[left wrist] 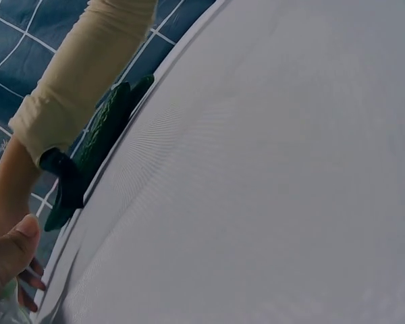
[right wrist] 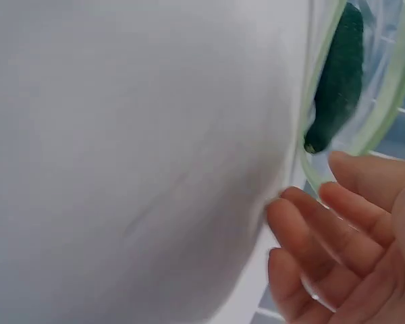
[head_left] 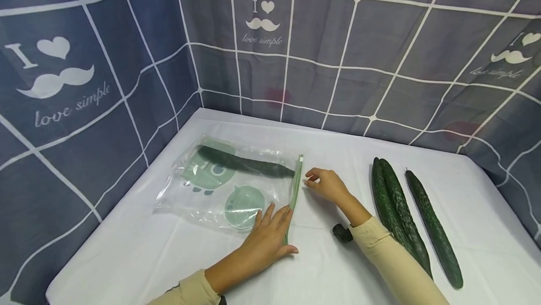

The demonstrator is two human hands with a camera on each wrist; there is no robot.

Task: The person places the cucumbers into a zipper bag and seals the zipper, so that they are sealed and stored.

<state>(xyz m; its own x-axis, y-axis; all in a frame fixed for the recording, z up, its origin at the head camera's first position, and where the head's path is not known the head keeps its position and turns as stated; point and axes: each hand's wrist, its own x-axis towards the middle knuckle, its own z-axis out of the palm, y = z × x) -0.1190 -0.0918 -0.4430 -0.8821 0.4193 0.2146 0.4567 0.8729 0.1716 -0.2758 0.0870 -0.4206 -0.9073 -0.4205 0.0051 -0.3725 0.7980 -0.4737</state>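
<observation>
A clear zip bag with green cartoon prints lies flat on the white table, its green-edged mouth facing right. One dark green cucumber is inside, its end close to the mouth; the right wrist view shows that cucumber between the two parted green edges. My left hand rests on the bag's near corner by the green strip, fingers spread. Just right of the mouth, my right hand hovers with loosely bent fingers and nothing in them. In the right wrist view its fingers are apart from the bag.
To the right of my right forearm lie two cucumbers side by side and a third cucumber apart from them. A black wrist camera sits below my right wrist. Grey checked curtains stand behind and beside the white table.
</observation>
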